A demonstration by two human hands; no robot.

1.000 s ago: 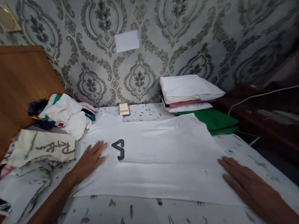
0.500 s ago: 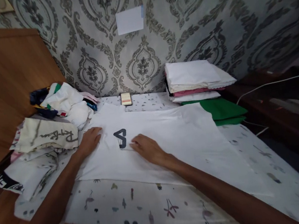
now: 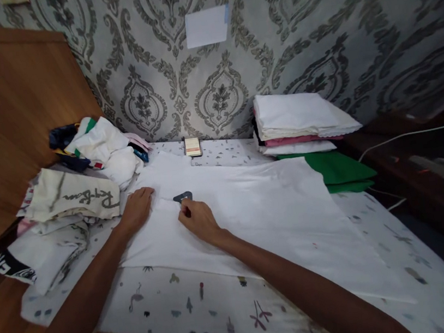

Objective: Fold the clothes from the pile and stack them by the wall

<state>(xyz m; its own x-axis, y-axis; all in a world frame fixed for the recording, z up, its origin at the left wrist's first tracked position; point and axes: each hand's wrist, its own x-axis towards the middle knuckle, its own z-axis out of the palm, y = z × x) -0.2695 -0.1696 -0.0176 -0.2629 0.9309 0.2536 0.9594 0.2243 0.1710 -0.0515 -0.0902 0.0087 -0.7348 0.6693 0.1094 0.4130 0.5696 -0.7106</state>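
A white T-shirt lies spread sideways across the table, its sleeve toward the wall. On its chest a dark printed mark shows, partly covered by my right hand. The fingers of that hand are pinched together on the shirt cloth at the print, where a crease runs off to the left. Flat near the shirt's left edge rests my left hand, fingers stretched out and holding nothing.
Crumpled clothes and a cream garment with lettering are heaped at the left, beside a wooden panel. A small box stands by the wall. Folded white cloths and green cloth are stacked at right.
My right hand has moved slightly left onto the print, and its fingers have closed into a pinch, covering the mark's lower part. My left hand stays in place on the shirt.
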